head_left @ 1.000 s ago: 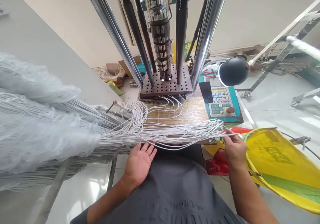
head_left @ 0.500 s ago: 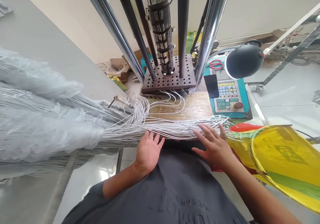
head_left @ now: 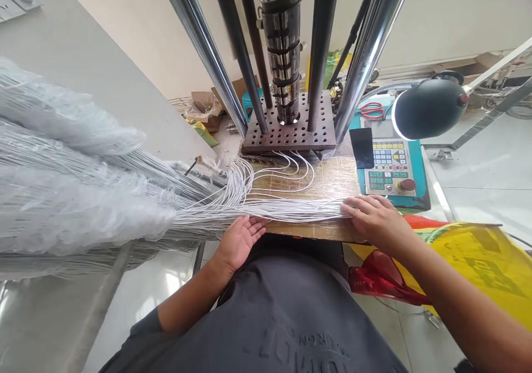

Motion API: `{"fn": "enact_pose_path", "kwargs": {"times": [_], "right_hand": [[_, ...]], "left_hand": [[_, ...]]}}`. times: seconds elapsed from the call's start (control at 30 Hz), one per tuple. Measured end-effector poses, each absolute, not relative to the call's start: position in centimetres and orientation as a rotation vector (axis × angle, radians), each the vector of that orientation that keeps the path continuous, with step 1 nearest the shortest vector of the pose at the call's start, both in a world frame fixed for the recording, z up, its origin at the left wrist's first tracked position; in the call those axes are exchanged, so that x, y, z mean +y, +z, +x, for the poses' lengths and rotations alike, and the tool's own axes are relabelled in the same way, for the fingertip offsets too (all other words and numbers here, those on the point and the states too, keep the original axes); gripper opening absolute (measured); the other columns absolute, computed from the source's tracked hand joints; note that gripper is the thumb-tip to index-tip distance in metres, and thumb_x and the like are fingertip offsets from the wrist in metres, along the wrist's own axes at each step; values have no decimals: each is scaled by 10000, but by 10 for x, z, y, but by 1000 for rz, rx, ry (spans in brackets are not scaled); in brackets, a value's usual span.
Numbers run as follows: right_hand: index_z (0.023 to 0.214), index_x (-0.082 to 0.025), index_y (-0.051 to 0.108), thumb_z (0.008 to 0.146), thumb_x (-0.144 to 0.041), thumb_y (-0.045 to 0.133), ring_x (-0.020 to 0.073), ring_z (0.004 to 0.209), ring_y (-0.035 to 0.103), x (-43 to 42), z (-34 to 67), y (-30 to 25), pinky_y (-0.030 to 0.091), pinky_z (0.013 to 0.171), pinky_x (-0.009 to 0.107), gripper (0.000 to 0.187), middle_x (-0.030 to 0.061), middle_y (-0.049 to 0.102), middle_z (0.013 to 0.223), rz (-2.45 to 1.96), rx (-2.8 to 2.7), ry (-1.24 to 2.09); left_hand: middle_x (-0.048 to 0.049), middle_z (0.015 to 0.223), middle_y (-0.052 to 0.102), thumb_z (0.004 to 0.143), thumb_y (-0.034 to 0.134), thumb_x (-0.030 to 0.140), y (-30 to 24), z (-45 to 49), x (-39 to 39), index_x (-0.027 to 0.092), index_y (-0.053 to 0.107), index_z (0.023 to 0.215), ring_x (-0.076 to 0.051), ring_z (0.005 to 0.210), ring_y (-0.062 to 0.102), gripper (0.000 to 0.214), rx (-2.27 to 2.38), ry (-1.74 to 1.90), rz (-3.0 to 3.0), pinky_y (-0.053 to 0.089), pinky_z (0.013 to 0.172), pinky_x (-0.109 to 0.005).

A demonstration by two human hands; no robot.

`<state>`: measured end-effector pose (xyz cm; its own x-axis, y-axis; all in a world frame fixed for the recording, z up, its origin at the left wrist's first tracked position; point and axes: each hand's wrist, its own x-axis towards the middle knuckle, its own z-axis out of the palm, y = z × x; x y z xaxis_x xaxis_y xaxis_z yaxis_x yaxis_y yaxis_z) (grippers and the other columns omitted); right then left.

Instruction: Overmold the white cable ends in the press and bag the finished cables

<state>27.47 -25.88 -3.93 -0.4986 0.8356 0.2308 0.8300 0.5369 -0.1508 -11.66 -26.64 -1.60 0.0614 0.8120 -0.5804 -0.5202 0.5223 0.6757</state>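
Note:
A thick bundle of thin white cables (head_left: 299, 209) runs left to right across the worktable in front of me. My left hand (head_left: 241, 240) lies palm up at the near edge of the bundle, its fingers stretched out and touching the lowest strands. At the right end, my right hand (head_left: 374, 218) is closed over the cables and covers their tips. Several cables loop back from the bundle to under a perforated metal plate (head_left: 310, 139) of the press. Farther left, clear plastic wrap (head_left: 83, 212) sleeves more of the cables.
Chrome columns (head_left: 374, 51) and dark rods rise from the press. To the right are a control panel (head_left: 384, 182), a black phone (head_left: 362, 147), red-handled scissors (head_left: 372, 110) and a black lamp (head_left: 432, 107). A yellow sack (head_left: 482, 256) hangs by my right arm. A metal rail (head_left: 102, 301) stands lower left.
My right hand has come down onto the cable ends and closed over them; the ends now lie even under it. My left hand has tilted and stayed beside the bundle. The view has shifted slightly.

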Motion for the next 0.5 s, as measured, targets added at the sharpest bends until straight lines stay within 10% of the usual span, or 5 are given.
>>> {"fn": "enact_pose_path", "kwargs": {"times": [0.27, 0.5], "right_hand": [[1396, -247, 570, 908, -237, 560, 351, 1309, 530, -290, 304, -52, 422, 1050, 527, 488, 135, 512, 1504, -1531, -2388, -51], [1465, -267, 494, 875, -262, 587, 365, 1347, 504, -279, 309, -52, 403, 1078, 573, 597, 136, 490, 1525, -1537, -2409, -84]], "left_hand": [[-113, 897, 712, 882, 634, 486, -24, -116, -263, 144, 689, 962, -218, 742, 717, 355, 1264, 624, 948, 508, 602, -282], [-101, 840, 697, 831, 709, 405, -36, -109, -256, 234, 765, 922, -252, 833, 626, 201, 1145, 715, 1727, 478, 864, -362]]}}
